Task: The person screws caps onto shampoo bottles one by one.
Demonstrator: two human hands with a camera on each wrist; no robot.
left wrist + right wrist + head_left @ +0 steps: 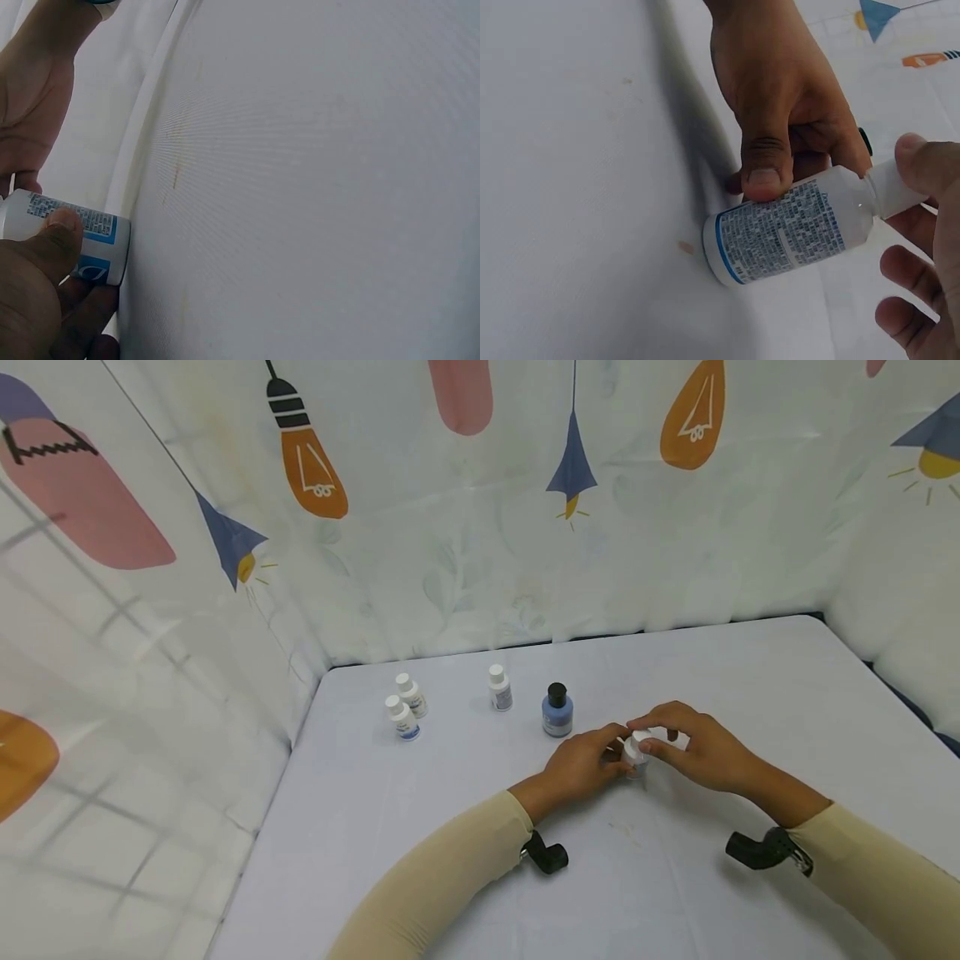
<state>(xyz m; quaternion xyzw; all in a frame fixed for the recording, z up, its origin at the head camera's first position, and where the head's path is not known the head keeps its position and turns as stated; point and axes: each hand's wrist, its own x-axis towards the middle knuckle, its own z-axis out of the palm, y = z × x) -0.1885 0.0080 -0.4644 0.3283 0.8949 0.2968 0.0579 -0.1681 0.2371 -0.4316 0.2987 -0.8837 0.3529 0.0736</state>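
Observation:
A small white bottle (780, 229) with a blue-edged printed label stands upright on the table, between both hands. My left hand (583, 764) grips its body, the thumb (61, 236) lying across the label. At the top, my right hand (697, 750) pinches the white cap (894, 187) between thumb and fingers. The cap sits on the bottle's neck, with a narrow ring of neck showing below it in the right wrist view.
A blue bottle with a black cap (557, 714) stands just left of the hands. Farther left are a white bottle (500, 688) and two more white bottles (405, 722) close together. A patterned curtain (465, 527) hangs behind the white-covered table (360, 860).

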